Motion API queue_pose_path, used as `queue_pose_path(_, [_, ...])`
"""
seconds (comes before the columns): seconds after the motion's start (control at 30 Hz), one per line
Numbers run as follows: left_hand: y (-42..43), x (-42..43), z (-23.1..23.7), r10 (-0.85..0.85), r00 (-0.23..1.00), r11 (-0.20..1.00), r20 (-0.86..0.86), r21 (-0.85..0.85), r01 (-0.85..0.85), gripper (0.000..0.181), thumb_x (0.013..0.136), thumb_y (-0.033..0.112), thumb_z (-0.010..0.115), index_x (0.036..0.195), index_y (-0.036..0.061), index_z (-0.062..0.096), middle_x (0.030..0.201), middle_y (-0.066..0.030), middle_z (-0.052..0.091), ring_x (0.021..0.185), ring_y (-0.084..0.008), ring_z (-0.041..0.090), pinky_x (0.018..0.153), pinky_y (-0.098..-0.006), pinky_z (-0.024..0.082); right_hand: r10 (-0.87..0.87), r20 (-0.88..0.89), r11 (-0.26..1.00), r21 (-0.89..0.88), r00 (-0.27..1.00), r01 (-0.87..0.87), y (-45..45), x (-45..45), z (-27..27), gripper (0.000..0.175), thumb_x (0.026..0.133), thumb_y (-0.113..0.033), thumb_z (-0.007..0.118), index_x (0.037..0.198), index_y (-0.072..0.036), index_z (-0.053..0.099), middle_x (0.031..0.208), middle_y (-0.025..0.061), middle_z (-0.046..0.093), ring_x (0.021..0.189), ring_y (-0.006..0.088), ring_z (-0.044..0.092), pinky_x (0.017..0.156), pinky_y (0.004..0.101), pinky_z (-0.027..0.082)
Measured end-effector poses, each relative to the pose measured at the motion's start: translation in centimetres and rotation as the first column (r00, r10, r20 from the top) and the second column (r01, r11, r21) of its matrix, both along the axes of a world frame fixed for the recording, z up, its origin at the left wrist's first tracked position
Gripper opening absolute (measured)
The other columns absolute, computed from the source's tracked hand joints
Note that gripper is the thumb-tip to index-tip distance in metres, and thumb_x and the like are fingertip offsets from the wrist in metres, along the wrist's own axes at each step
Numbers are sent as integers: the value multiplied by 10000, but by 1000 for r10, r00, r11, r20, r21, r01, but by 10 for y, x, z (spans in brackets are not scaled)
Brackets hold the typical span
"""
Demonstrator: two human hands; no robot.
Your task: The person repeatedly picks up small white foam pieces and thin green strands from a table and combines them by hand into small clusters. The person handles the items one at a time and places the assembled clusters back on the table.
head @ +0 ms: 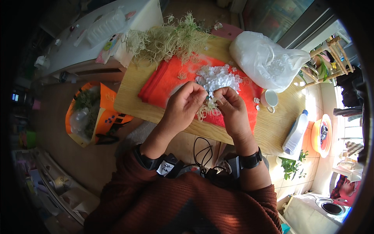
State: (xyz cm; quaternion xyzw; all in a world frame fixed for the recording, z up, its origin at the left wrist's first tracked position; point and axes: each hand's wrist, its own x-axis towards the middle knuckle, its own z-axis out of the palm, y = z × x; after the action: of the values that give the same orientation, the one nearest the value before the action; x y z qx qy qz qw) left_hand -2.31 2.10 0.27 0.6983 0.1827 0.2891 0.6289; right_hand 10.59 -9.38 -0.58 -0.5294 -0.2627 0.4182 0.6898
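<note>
My left hand (188, 102) and my right hand (232, 108) meet over the near part of a folded red cloth (163, 83), thumbs and forefingers pinched. Between them is a pale artificial plant sprig (208, 108) with a small white flower piece near the fingertips; which fingers bear its stem is hard to tell. Just beyond lies a heap of white artificial petals (219, 77) on the cloth. A pile of pale green artificial sprigs (172, 41) covers the table's far left part. Loose petals (256, 100) lie near the cloth's right edge.
The wooden table (131, 96) bears a white plastic bag (254, 55) of petals, a white cup (269, 99) and a bottle (295, 133) at the right. An orange bag (102, 117) with greenery stands on the floor at left. A white cabinet (87, 44) adjoins the table. Black cables (203, 149) hang near my body.
</note>
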Motion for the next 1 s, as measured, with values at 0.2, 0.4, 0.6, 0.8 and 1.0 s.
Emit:
queue_pose_path(0.2, [3,-1,11,-20,949,791,315,-575,208,235,995,226,554,1154,55,531,1015,0,587,761,-57,485,653,-201,377,26,-91,1000,-10,995,-27,0,5,2,145,993,-177,550,1004,-34,574,923,42,622,839,162,639,785,293,519])
queue_pose_path(0.4, [3,1,3,42,993,973,109,-230,-16,165,990,195,570,1039,37,576,961,1,615,783,-70,512,693,-213,418,115,-35,991,-66,993,-117,-3,2,5,154,998,-175,542,1006,-24,571,920,48,625,828,152,633,784,290,515])
queue_pose_path(0.6, [-1,6,-7,150,988,961,39,230,-155,112,994,131,556,999,19,557,840,18,570,728,-53,512,672,-205,440,-114,154,980,177,981,86,-4,-4,16,129,969,-137,594,1016,-19,575,889,32,627,817,118,608,740,252,498])
queue_pose_path(0.8, [-6,7,-1,264,964,833,-14,508,-221,97,907,61,642,971,25,579,944,-65,600,836,-147,579,737,-290,464,36,202,997,-80,979,-20,-4,2,13,122,954,-146,624,971,-28,596,871,8,617,772,84,563,692,233,473])
queue_pose_path(1.0, [-8,10,1,237,965,599,111,766,-235,208,772,42,735,936,69,610,1040,-62,593,971,-278,552,847,-404,413,-69,72,995,73,995,64,-2,-1,3,114,950,-147,628,954,-35,603,863,-5,616,755,77,545,691,221,460])
